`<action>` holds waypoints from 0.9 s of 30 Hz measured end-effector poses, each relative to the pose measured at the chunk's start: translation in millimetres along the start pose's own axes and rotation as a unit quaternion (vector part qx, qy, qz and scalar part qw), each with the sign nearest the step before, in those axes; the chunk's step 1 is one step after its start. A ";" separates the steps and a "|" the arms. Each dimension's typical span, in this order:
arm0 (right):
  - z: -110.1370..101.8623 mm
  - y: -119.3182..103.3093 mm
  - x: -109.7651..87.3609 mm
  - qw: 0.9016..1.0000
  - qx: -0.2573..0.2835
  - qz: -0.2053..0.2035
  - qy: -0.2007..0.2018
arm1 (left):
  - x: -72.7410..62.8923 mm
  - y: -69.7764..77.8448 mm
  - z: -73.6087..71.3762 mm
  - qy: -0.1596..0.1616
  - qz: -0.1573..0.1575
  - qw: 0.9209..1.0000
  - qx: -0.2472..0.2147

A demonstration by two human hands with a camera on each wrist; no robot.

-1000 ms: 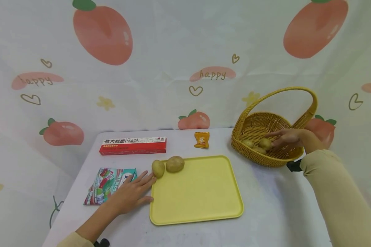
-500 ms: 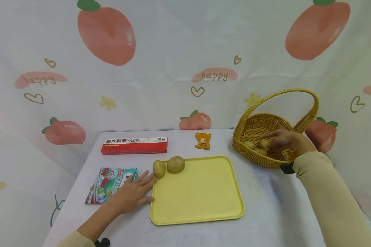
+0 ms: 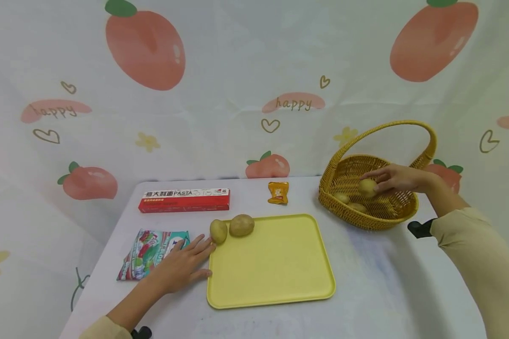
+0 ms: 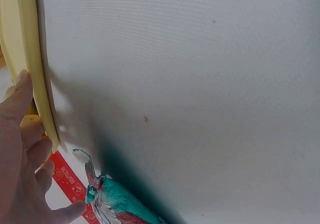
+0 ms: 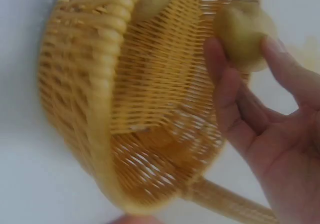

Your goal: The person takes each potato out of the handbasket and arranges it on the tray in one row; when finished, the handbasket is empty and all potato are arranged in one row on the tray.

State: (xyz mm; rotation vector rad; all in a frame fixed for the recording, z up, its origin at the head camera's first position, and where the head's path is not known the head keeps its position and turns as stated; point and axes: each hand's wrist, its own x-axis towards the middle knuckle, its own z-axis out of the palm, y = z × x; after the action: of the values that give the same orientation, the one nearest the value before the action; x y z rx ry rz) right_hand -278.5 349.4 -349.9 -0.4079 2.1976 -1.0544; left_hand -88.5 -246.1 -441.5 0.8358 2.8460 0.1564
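Between thumb and fingertips my right hand (image 3: 396,180) pinches a potato (image 5: 245,35), held up over the wicker basket (image 3: 377,221). Inside that basket lie two more potatoes, one at the left (image 3: 341,197) and another nearer the front (image 3: 358,207). My left hand (image 3: 181,266) has its fingers spread, with fingertips touching the left rim of the yellow tray (image 3: 271,263). At the tray's top left corner sit an upright-looking potato (image 3: 218,231) and a wider potato (image 3: 241,225). In the left wrist view the thumb and fingers lie along the tray edge (image 4: 35,58).
A red and white pasta box (image 3: 184,200) lies at the back left. The teal candy bag (image 3: 150,254) is partly behind my left hand. A small orange packet (image 3: 278,192) lies behind the tray. The basket's tall handle (image 3: 386,125) arches over its opening.
My right hand has taken hold of a potato among those in the basket and lifted it slightly. The left hand stays at the tray rim.
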 end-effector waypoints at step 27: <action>78.0 -81.8 3.5 0.959 -0.137 -0.241 -0.053 | -0.6 -1.2 -0.6 0.000 0.001 1.000 0.007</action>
State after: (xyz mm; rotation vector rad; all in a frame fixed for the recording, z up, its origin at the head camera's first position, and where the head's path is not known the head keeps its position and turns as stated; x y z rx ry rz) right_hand -228.5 251.6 -323.5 -1.1443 2.2047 -0.9357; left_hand -88.7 -247.4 -441.0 0.8413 2.8491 0.1372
